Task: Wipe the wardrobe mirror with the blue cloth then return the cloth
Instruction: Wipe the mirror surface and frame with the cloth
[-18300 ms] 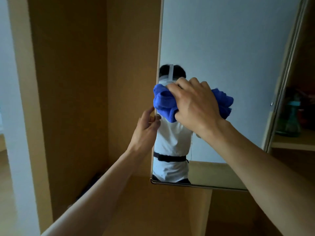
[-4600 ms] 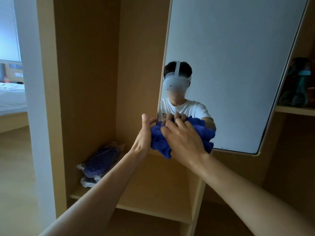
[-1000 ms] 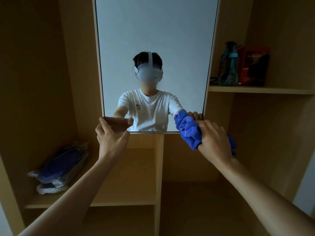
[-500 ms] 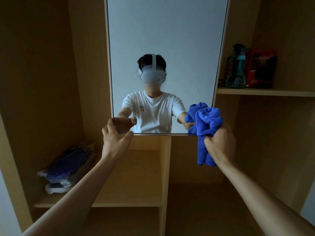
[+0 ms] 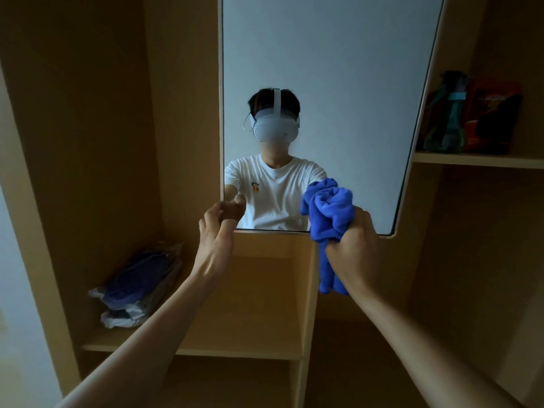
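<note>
The wardrobe mirror (image 5: 338, 83) faces me, tall and thin-framed, and reflects a person in a white T-shirt. My left hand (image 5: 217, 231) is at its lower left corner, thumb on the glass and fingers curled behind the edge. My right hand (image 5: 354, 240) grips the bunched blue cloth (image 5: 329, 207) in a fist in front of the mirror's lower right part. The top of the cloth stands above the fist and a tail hangs below it. I cannot tell whether the cloth touches the glass.
Wooden wardrobe compartments surround the mirror. A plastic-wrapped dark blue bundle (image 5: 138, 284) lies on the lower left shelf (image 5: 235, 348). On the upper right shelf (image 5: 477, 160) stand a teal bottle (image 5: 447, 113) and a red box (image 5: 494, 113). A vertical divider (image 5: 306, 290) runs below the mirror.
The mirror swung from angled to facing me. My right hand left the mirror's lower right corner and turned upright with the cloth bunched in its fist. The left hand stayed at the lower left corner.
</note>
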A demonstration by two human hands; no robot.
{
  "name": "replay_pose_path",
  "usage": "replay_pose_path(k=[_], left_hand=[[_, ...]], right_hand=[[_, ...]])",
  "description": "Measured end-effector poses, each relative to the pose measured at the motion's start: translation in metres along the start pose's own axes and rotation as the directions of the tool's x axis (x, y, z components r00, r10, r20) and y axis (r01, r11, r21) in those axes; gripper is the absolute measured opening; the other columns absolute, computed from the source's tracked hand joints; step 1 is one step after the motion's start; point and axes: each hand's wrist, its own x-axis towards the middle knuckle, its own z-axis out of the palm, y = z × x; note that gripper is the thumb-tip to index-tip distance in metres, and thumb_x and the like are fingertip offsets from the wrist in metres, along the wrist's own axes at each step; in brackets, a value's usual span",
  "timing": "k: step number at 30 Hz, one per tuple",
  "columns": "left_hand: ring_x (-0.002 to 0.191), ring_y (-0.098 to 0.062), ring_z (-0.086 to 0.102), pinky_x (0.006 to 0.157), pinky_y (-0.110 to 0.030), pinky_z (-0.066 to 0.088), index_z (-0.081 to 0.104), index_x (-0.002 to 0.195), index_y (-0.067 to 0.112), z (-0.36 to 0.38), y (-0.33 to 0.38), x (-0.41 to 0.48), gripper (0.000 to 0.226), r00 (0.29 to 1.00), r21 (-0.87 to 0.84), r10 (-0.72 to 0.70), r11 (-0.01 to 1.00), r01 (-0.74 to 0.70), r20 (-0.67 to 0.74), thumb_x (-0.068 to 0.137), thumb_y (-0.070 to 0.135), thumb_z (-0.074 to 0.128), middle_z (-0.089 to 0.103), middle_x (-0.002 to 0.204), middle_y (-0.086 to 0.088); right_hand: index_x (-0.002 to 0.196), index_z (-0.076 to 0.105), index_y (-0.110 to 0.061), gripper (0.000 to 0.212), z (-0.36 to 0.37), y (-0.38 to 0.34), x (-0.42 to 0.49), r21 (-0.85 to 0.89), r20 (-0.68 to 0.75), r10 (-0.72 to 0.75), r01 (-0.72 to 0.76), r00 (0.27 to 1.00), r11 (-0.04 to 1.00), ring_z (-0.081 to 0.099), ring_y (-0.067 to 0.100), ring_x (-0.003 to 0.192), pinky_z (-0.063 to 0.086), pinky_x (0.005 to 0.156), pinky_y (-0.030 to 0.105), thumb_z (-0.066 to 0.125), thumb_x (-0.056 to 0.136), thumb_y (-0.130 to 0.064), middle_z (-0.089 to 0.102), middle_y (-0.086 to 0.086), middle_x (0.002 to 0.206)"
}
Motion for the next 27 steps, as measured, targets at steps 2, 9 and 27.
replay_pose_path(k=[2,9,27], left_hand=[[0.128,-0.017,0.042,0.103,-0.037,0.036,0.035,0.149,0.026,-0.006,0.0,0.002,0.07,1.0,-0.048,0.004,0.999,-0.003,0.014,0.083,0.048,0.031,0.039,0.138,0.003],[0.127,-0.021,0.052,0.115,-0.045,0.038,0.059,0.125,0.031,-0.017,0.0,0.009,0.052,0.999,-0.222,-0.034,0.974,0.041,0.035,0.09,0.053,0.028,0.058,0.135,-0.005],[0.132,-0.015,0.047,0.115,-0.045,0.037,0.042,0.142,0.034,-0.007,-0.001,-0.006,0.062,1.0,-0.14,0.001,0.99,-0.002,-0.011,0.091,0.069,0.035,0.047,0.144,0.004]], right_hand=[[0.118,0.058,-0.01,0.029,0.015,-0.021,-0.004,-0.023,0.008,-0.06,0.061,0.998,0.998,0.064,0.02,0.087,0.053,0.069,0.033,0.06,0.089,-0.012,0.061,0.008,0.11],[0.114,0.058,-0.003,0.031,0.068,-0.086,-0.018,-0.165,0.103,-0.245,0.259,0.964,0.952,0.06,0.026,0.091,0.049,0.078,0.034,0.061,0.083,-0.007,0.06,0.011,0.102],[0.109,0.054,-0.016,0.022,0.043,-0.058,-0.013,-0.243,0.192,-0.284,0.326,0.939,0.914,0.057,0.016,0.084,0.052,0.069,0.035,0.06,0.087,-0.015,0.057,-0.001,0.097]])
